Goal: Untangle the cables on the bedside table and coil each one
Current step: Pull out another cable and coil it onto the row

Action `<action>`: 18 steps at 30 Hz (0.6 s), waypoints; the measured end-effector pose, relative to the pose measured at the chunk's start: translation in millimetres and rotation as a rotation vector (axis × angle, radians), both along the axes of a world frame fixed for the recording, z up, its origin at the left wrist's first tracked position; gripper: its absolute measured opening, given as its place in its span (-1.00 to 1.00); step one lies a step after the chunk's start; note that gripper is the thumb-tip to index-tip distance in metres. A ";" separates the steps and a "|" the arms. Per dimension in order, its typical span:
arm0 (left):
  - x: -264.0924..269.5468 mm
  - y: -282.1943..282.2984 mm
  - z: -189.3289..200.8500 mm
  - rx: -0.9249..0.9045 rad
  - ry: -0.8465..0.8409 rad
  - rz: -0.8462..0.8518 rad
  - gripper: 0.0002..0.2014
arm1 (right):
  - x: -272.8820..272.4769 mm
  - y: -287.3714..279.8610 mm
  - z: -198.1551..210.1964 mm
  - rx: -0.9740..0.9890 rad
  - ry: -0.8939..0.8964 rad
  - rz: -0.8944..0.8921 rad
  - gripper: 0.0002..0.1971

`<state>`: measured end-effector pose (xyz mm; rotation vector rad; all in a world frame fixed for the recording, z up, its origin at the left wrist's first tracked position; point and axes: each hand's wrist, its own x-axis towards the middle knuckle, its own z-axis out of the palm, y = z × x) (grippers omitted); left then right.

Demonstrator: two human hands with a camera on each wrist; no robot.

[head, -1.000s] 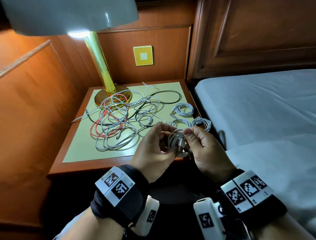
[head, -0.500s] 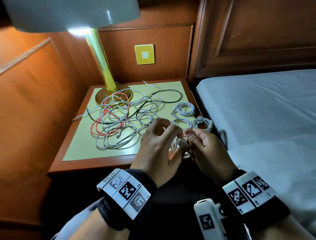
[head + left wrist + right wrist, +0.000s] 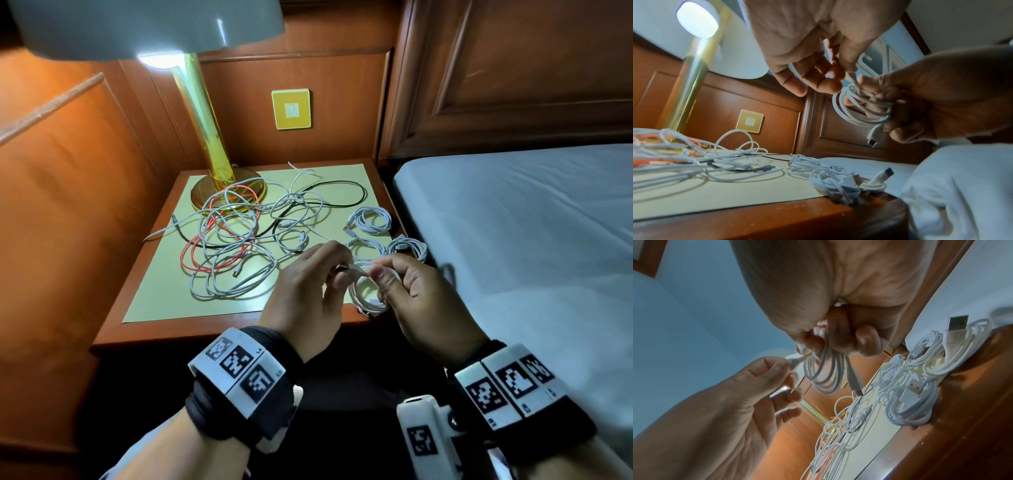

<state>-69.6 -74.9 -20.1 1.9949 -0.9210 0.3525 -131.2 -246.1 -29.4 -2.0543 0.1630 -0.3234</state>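
A small white cable coil [image 3: 365, 295] [image 3: 857, 112] [image 3: 823, 376] hangs over the table's front right edge, gripped by my right hand [image 3: 416, 291] [image 3: 941, 104] [image 3: 838, 331]. My left hand [image 3: 308, 291] [image 3: 818, 61] [image 3: 748, 394] pinches that cable's free plug end [image 3: 795, 361] beside the coil. A tangle of white, orange and black cables [image 3: 246, 236] [image 3: 684, 160] [image 3: 836, 431] lies on the bedside table [image 3: 164, 301]. Three coiled white cables [image 3: 371, 221] [image 3: 836, 180] [image 3: 916, 395] lie at its right edge.
A brass lamp [image 3: 209, 137] with a white shade stands at the table's back left; some cables lie on its base. A yellow wall switch [image 3: 291, 109] is behind. The bed [image 3: 531, 222] with white sheet borders the table's right side. Wood panelling rises on the left.
My left hand has turned and now pulls the plug end out to the left of the coil. The right hand keeps its grip on the coil in about the same place.
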 end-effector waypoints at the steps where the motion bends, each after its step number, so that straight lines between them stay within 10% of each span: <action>1: 1.2 1.1 0.7 -0.030 0.045 0.011 -0.90 | 0.6 -3.1 1.5 -0.013 -0.003 -0.023 -0.86; 14: 0.2 15.8 -0.5 0.027 0.469 -0.030 -0.91 | 2.8 -5.3 4.3 -0.010 0.010 -0.121 -0.75; 18: 4.1 18.0 -5.2 0.000 0.650 -0.073 -0.54 | 1.7 0.5 1.7 -0.084 -0.018 -0.099 -0.70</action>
